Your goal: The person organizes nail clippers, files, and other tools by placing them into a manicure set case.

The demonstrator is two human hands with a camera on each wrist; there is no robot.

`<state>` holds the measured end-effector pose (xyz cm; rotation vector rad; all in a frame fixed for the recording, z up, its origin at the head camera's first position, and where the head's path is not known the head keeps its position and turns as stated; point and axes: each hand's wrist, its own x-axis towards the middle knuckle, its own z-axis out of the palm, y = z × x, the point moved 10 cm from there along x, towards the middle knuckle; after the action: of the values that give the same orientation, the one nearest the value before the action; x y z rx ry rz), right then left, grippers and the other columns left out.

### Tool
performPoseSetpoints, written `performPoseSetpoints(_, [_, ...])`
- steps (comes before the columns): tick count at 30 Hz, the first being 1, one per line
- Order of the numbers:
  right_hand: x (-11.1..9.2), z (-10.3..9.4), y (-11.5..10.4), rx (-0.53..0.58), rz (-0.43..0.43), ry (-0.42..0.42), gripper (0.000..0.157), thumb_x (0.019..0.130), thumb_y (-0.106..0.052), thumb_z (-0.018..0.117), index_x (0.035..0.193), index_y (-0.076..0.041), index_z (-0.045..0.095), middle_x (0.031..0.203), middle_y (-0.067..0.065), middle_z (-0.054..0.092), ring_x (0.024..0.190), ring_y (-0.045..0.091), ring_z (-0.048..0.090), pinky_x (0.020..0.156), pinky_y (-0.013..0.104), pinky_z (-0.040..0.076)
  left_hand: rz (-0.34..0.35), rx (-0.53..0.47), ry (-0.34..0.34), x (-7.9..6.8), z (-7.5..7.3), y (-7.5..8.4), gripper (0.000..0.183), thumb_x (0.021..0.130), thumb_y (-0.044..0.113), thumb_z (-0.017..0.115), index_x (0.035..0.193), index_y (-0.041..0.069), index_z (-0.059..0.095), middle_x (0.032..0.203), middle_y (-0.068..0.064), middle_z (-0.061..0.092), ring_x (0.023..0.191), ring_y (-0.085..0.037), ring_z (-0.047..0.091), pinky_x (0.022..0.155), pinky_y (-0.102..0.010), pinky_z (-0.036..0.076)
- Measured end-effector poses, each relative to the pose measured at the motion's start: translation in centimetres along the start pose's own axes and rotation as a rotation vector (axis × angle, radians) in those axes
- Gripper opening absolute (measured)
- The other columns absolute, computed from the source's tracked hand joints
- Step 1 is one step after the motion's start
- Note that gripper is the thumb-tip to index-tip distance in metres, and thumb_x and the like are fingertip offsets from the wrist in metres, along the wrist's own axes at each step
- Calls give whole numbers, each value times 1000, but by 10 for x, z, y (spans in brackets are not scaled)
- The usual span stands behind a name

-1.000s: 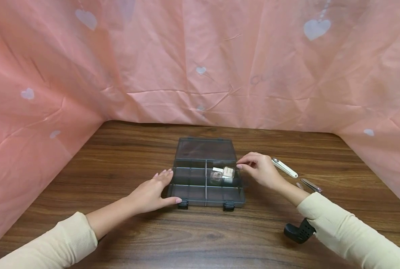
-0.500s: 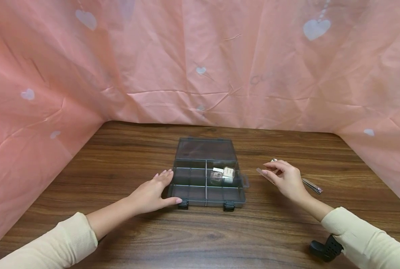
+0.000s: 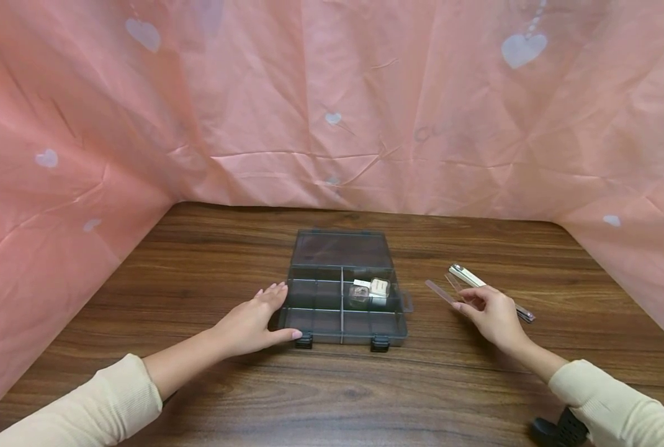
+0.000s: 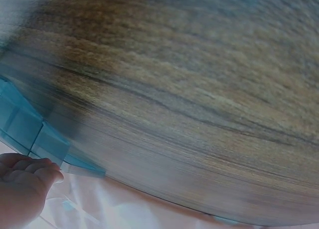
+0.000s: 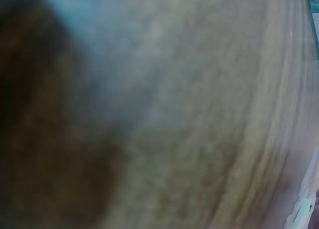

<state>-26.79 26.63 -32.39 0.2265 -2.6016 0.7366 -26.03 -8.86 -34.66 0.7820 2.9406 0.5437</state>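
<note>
- Box [image 3: 326,338]: one is present, with one lid [image 3: 340,248], two latches [image 3: 380,343] and one handle [image 3: 411,303].
- Small cases [image 3: 379,287]: at least two show.
- Strips [image 3: 439,292]: two appear.
- White clipper [image 3: 467,277]: one.
- Silver tool [image 3: 525,313]: one.
- Hands [image 3: 252,323]: two.

Clippers [image 3: 467,275]: we find one end hidden behind the right hand [image 3: 493,315] | box [image 4: 22,121], left wrist view: cut off at left | pale case [image 3: 379,287]: print too small

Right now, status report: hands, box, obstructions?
Left hand at left edge of box; right hand at clear strip, grip unclear. Box open, small items in its right half. White clipper close by, possibly in the way.
</note>
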Motion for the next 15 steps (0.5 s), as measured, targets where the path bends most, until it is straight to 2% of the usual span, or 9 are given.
performPoseSetpoints(9, [-5,5,10,-65,69,-80,18,72,-7,76,83,6,69,75,16,65,64,16,58,55,27,42,-1,-1,1,0,0,0,88,81,53,63,139,-7,35,148,-21,32,137,-36,30,112,-49,28])
performPoseSetpoints(15, [-5,9,14,-81,83,-109,14,73,-6,75,79,5,69,69,12,65,60,10,51,53,25,38,11,4,19,0,-1,1,88,80,52,64,138,-8,36,146,-23,34,136,-37,31,112,-49,28])
